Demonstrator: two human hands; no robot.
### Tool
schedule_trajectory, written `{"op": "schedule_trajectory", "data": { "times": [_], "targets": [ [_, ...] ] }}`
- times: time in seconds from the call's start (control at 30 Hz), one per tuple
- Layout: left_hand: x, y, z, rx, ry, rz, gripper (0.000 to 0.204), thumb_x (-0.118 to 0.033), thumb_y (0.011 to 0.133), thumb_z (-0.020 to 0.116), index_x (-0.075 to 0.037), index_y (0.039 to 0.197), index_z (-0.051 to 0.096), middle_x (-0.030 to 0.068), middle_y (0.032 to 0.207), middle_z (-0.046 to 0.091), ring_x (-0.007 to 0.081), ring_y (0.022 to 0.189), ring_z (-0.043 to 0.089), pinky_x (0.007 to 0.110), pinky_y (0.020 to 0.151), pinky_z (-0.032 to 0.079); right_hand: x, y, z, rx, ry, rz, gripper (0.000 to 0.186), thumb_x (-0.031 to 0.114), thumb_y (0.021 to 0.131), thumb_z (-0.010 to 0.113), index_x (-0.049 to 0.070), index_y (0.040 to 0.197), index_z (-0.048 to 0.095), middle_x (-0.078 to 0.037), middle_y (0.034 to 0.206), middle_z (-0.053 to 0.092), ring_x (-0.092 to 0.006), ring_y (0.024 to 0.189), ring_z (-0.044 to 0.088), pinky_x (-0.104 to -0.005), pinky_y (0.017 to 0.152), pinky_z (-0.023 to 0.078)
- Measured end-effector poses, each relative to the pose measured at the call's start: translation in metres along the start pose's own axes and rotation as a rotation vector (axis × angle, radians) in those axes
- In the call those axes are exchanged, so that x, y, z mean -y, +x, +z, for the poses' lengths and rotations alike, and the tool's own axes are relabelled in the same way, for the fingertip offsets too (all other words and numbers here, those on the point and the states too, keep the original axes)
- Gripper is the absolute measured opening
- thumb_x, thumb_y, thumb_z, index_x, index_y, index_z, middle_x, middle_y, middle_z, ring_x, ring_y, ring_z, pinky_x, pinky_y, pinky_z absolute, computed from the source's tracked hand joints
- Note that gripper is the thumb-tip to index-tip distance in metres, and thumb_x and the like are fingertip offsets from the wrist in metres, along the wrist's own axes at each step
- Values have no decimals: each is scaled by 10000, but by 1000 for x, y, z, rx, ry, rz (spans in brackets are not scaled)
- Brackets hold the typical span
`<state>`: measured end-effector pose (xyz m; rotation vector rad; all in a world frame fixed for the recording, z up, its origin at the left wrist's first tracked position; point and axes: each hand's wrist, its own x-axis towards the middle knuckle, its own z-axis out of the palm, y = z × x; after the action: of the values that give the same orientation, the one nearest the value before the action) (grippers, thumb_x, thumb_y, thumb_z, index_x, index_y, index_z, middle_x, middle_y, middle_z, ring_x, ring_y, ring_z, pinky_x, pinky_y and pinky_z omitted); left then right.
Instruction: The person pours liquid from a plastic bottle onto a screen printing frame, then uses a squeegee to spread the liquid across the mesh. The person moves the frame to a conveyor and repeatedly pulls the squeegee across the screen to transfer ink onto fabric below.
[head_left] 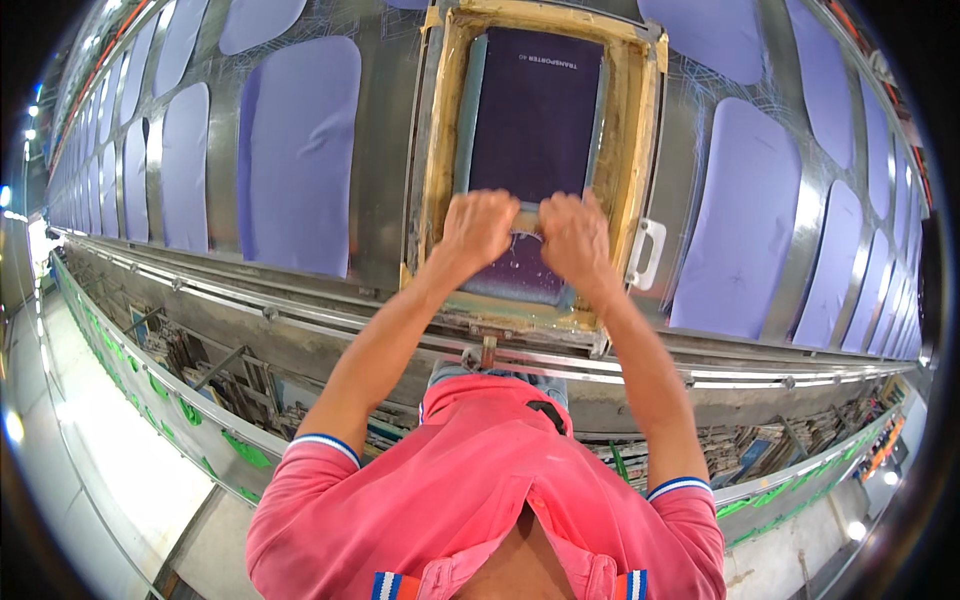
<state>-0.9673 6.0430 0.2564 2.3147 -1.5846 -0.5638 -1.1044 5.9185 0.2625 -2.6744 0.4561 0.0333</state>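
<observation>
Across the frame runs your long metal bench, lined with lilac fabric panels. At upper centre lies the wooden-framed printing screen with dark mesh, a white handle on its right edge. At centre, your left hand and right hand are both closed tight around the squeegee bar, resting on the mesh's lower part.

You wear a coral-pink polo shirt; its 2 short sleeves and collar end in blue-and-white striped trim.
</observation>
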Motion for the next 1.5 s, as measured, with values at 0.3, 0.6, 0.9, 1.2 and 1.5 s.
{"op": "schedule_trajectory", "data": {
  "times": [0.3,0.6,0.9,1.2,1.5],
  "targets": [
    [-41,-124,43,-22,1,-3,166,-72,719,629,-67,868,701,100,876,700,285,840,689,429,739,540,11,-102,10,-104,427,144,393,284,826,715,-2,1088,648,-177,1074,650,-383,1045,600,-494,1016,431],
    [-40,-136,45,7,32,4,230,-56,690,630,-82,902,717,101,934,706,293,894,683,410,788,536,-137,-81,41,-566,300,819,401,362,928,608,-24,895,712,-221,843,688,-374,789,640,-460,756,484],
    [19,-171,-15,-115,-73,-13,343,-51,673,648,-71,1008,716,77,1010,723,271,1019,676,400,844,534,-18,-34,-18,-758,516,749,314,253,907,657,-50,836,698,-62,645,573,-158,616,483,-364,588,401],
    [230,-250,-104,20,-87,-141,402,-48,726,617,-83,1109,736,81,1138,723,282,1066,668,424,892,523,153,89,127,-695,832,798,302,226,900,662,-58,798,676,-50,611,530,-140,607,450,-362,579,377],
    [303,-159,-178,-30,-63,-98,248,-81,781,616,-64,993,744,163,925,723,368,897,683,478,790,539,177,107,156,-694,688,787,326,240,900,646,-64,782,644,-72,599,516,-162,593,456,-370,580,382]
  ]
}}
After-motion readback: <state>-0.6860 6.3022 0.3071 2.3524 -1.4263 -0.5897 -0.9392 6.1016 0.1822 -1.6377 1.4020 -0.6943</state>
